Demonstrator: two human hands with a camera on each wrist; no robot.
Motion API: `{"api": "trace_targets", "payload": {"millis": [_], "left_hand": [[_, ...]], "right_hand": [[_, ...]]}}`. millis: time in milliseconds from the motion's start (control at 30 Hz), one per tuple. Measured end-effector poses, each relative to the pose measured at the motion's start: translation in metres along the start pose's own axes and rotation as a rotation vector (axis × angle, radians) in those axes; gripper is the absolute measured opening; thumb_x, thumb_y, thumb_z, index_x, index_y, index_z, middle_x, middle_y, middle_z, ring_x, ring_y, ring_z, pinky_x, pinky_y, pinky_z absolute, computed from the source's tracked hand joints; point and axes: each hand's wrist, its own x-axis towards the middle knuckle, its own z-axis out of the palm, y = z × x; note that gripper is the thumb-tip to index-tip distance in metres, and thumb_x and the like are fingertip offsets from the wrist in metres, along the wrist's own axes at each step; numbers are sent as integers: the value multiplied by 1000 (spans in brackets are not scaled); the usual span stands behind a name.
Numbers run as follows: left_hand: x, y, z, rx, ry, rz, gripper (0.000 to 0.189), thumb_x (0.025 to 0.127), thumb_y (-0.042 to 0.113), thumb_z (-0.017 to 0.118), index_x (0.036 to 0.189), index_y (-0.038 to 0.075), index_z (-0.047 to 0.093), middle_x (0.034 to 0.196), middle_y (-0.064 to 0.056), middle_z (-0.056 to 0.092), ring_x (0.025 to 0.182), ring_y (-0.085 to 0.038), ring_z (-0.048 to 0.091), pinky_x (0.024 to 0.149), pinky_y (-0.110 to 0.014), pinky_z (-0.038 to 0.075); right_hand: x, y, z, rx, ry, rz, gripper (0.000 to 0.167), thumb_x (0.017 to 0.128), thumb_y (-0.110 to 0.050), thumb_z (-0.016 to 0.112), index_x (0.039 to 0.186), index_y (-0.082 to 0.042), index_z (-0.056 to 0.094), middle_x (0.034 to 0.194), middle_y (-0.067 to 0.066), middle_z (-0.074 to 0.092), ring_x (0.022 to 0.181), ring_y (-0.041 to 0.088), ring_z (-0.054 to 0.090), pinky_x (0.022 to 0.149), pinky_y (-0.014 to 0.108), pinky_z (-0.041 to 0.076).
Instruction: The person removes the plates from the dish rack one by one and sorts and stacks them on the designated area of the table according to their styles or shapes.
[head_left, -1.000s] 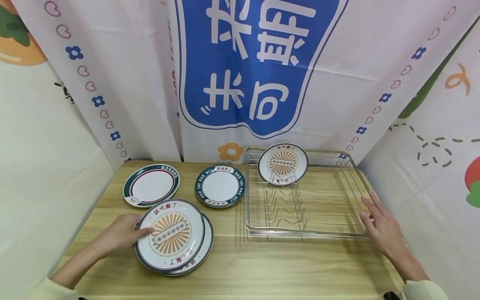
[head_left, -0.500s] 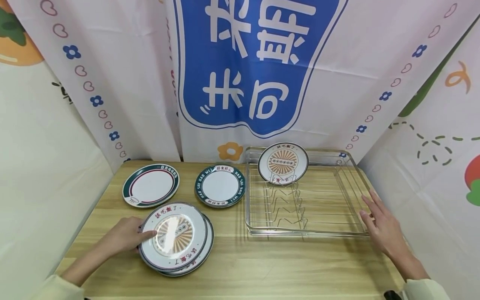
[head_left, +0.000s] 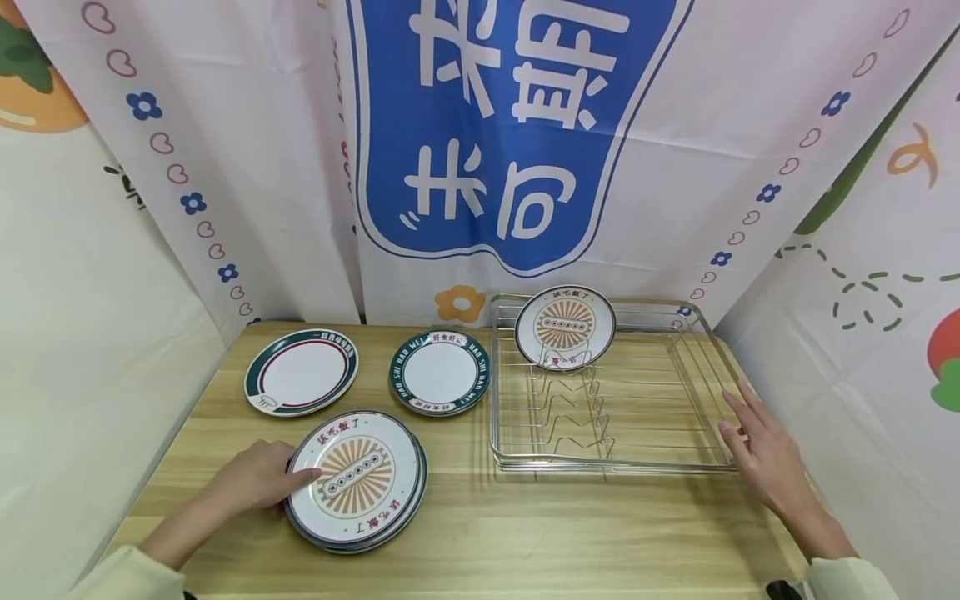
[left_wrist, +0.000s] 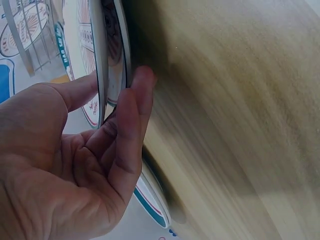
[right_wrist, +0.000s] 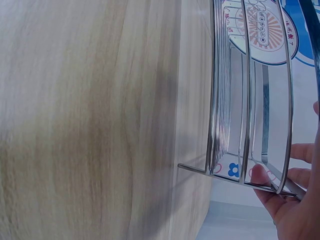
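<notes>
My left hand [head_left: 258, 477] grips the left edge of a white plate [head_left: 354, 479] with an orange sunburst print, thumb on its face and fingers beneath. That plate lies almost squarely on one or more plates [head_left: 422, 493], only their rims showing. In the left wrist view, a narrow gap parts the upper plate [left_wrist: 100, 60] from the one below at the fingers. My right hand [head_left: 772, 454] rests on the right rim of a wire dish rack [head_left: 615, 468], fingers extended; in the right wrist view the thumb [right_wrist: 260, 175] shows behind the corner wires.
A sunburst plate [head_left: 566, 325] stands tilted in the rack's back left slot. Two green-rimmed plates lie behind the stack, one at left [head_left: 303, 372] and one beside the rack [head_left: 441, 372]. A printed curtain [head_left: 645, 208] hangs behind the wooden table [head_left: 540, 533].
My left hand has brought the upper sunburst plate right and toward me, so it now covers most of what lies beneath it. My right hand and the rack stay put.
</notes>
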Motion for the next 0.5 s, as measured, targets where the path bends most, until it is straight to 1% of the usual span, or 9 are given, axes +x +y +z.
{"api": "trace_targets", "payload": {"millis": [233,500], "left_hand": [[1,0,8,16,-13,-33,39,98,40,74,74,12,61,54,-1,59,46,-15,58,50,-31,44],[2,6,11,67,-21,-71,41,98,46,72,77,12,62,58,-2,58,48,-15,57,49,-31,42]], "right_hand": [[-1,-2,0,6,-3,7,45,102,-15,63,143,4,60,156,30,48,80,23,70,65,47,55],[0,0,0,6,2,6,45,102,-15,63,142,4,61,157,29,48,80,24,71,65,49,56]]}}
